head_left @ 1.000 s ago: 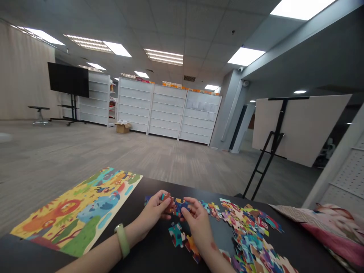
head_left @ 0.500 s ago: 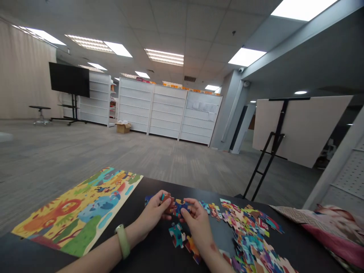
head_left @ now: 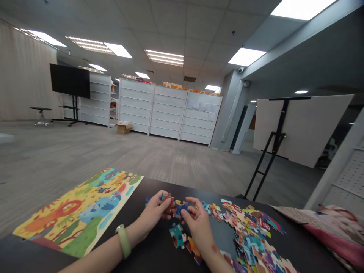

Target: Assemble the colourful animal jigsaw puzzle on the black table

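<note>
My left hand (head_left: 157, 209) pinches a reddish-brown jigsaw piece (head_left: 168, 200) between thumb and fingers. Beside it, a dark blue jigsaw piece with some yellow (head_left: 179, 207) is gripped in my right hand (head_left: 198, 220). The two pieces are side by side over the black table; whether they interlock I cannot tell. Just below the hands lie a teal jigsaw piece (head_left: 178, 236) and an orange one (head_left: 193, 248), partly behind my right wrist. Another dark blue piece (head_left: 147, 200) shows behind my left hand.
A colourful animal picture sheet (head_left: 82, 212) lies on the left of the black table (head_left: 159, 185). Heaped jigsaw pieces (head_left: 250, 235) spread over the right side. A patterned cloth (head_left: 335, 231) rests at the right edge. Beyond stands an easel board (head_left: 307, 125).
The blue piece and my right fingers have shifted very slightly, with the index finger lifted a little more. My left hand keeps its hold on the reddish-brown piece.
</note>
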Demonstrator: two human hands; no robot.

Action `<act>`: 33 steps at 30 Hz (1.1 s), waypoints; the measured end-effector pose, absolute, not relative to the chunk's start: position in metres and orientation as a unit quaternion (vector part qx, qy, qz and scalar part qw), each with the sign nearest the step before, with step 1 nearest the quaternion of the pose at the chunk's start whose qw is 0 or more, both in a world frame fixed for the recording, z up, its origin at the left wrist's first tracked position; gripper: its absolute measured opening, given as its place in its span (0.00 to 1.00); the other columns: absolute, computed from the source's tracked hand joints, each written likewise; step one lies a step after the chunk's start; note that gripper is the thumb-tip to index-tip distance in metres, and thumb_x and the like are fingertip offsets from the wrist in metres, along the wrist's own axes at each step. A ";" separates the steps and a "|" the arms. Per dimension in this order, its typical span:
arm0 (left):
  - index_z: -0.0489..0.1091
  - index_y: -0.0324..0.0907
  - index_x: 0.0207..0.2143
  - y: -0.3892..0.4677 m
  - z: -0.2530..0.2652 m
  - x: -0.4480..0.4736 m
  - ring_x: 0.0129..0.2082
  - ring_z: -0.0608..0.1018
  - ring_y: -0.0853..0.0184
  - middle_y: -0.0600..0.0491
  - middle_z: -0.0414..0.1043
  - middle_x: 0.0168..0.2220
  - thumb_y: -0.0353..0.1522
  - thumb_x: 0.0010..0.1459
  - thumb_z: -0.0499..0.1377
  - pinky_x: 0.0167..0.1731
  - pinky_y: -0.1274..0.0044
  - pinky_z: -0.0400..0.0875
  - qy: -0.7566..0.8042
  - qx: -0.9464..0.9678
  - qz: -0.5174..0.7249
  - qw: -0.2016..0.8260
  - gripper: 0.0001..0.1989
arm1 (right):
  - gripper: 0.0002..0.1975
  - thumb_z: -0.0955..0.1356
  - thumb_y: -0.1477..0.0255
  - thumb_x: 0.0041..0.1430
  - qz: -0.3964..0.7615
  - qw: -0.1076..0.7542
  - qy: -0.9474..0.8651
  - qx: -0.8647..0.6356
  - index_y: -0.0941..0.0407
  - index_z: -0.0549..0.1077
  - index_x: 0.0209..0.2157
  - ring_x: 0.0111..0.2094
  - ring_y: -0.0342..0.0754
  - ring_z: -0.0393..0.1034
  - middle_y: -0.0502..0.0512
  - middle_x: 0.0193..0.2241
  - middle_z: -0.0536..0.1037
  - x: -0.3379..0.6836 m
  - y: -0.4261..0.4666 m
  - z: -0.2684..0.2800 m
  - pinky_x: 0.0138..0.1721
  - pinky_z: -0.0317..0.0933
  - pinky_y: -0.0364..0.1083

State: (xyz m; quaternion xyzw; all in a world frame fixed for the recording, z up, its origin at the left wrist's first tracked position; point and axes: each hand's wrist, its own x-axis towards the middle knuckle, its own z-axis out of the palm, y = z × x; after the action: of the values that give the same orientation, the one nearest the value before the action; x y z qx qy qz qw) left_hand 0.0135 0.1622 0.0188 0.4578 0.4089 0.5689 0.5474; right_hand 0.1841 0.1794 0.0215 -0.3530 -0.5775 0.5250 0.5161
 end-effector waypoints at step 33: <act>0.61 0.45 0.37 0.157 0.018 0.020 0.27 0.72 0.72 0.61 0.68 0.27 0.55 0.50 0.65 0.28 0.79 0.72 0.418 0.492 0.535 0.545 0.27 | 0.19 0.75 0.58 0.50 0.467 0.488 -0.631 -0.381 0.56 0.76 0.39 0.31 0.50 0.72 0.54 0.29 0.78 0.188 0.183 0.021 0.33 0.67 0.47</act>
State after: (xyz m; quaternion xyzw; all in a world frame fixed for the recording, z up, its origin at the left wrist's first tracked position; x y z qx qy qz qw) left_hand 0.0199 0.1570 0.0177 0.4923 0.4179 0.5350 0.5447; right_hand 0.1881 0.1834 0.0211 -0.3811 -0.6312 0.4675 0.4877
